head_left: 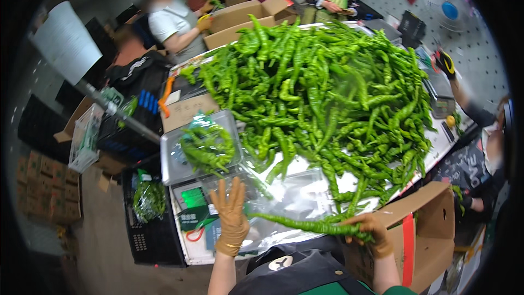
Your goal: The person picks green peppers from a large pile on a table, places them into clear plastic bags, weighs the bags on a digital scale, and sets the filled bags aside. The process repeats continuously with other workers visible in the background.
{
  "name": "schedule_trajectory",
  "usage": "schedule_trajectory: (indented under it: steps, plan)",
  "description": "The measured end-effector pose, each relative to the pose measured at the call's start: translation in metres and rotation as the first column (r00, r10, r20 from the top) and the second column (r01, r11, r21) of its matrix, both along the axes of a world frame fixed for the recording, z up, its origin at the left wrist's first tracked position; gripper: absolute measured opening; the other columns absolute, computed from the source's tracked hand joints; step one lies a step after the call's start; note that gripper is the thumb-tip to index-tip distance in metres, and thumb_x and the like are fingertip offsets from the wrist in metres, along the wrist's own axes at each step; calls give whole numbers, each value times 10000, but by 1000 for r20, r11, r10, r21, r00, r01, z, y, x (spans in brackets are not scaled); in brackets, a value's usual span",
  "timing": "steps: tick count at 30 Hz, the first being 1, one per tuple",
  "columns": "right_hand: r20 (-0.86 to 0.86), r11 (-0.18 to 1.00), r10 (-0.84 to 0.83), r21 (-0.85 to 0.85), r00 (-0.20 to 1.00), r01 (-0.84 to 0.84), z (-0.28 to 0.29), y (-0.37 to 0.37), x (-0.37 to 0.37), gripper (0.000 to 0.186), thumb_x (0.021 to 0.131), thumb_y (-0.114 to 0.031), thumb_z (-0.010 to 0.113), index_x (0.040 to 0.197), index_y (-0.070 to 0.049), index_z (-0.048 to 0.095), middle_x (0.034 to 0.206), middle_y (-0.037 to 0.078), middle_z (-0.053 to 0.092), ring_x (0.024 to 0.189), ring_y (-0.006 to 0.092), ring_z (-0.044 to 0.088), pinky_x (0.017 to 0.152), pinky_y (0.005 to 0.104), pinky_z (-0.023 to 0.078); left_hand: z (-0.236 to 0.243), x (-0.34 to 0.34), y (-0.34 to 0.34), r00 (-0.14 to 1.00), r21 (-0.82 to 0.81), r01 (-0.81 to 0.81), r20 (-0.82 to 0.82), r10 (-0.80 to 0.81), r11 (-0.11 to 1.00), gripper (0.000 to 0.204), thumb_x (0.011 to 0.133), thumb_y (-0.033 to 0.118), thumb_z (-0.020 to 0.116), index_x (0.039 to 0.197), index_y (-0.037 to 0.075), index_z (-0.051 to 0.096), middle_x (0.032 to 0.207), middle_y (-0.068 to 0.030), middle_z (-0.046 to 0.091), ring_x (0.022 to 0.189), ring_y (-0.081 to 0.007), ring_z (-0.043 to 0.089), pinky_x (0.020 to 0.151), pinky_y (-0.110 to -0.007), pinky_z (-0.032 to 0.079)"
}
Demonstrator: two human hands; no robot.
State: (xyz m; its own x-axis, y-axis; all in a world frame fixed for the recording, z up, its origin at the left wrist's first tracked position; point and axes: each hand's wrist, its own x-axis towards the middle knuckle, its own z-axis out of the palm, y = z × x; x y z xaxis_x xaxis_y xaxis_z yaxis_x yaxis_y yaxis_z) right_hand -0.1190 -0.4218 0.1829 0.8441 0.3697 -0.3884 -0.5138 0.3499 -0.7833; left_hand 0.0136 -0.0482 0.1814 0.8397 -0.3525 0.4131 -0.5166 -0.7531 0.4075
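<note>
My right hand (373, 234), in a tan glove, is closed around the stem end of long green peppers (305, 225), which stretch left over the table's near edge. Their thin tip points toward my left hand (231, 216), gloved alike, its fingers spread with nothing in them. Clear plastic bags (297, 194) lie flat on the table between my hands. Beyond my left hand, a clear bag of green peppers (210, 150) rests on the metal tray (170, 155) of a weighing scale. The scale's green-lit display (191, 198) shows beside my left fingers.
A large heap of green peppers (316, 93) covers most of the table. An open cardboard box (436, 235) stands at my right, a black crate (158, 246) with a bagged bunch at my left. Co-workers stand across the table; one at right holds scissors (438, 57).
</note>
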Motion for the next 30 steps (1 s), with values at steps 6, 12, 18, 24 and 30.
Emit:
schedule_trajectory:
  steps: [6,12,18,24,30]
  plan:
    - [-41,982,-11,-188,999,3,13,86,29,463,829,-119,532,1266,21,596,886,109,690,683,107,617,536,215,492,-2,-1,7,1000,28,-9,25,8,1000,900,617,-122,471,1481,119,393,1558,-69,349,1462,-390,209,1169,-589,52]
    - [323,906,-25,-392,946,158,-35,179,106,462,887,-162,551,1325,-13,552,930,115,682,754,138,648,603,250,506,-13,-2,-1,999,22,8,42,-9,1000,874,649,-116,489,1472,168,417,1567,-26,336,1446,-398,237,1143,-637,92]
    - [719,671,145,-576,680,467,-76,273,240,512,871,-229,643,1337,-46,539,1174,239,630,1062,398,612,917,412,492,-13,-2,10,996,22,-6,91,4,1000,898,599,-121,456,1464,116,426,1539,-80,379,1454,-411,222,1174,-574,49]
    - [850,616,132,-473,510,629,-62,313,302,493,847,-205,682,1300,-72,539,1181,180,601,1041,394,586,906,440,481,-11,1,10,997,-18,-5,76,7,1000,911,572,-120,452,1457,95,424,1536,-104,378,1451,-419,220,1171,-581,52]
    - [793,685,-49,-415,607,598,-99,303,304,549,851,-228,690,1350,-85,509,1268,233,532,1128,404,532,991,438,424,-11,10,3,999,-12,22,34,-22,1000,897,585,-134,424,1452,95,430,1529,-117,384,1450,-417,225,1168,-597,66]
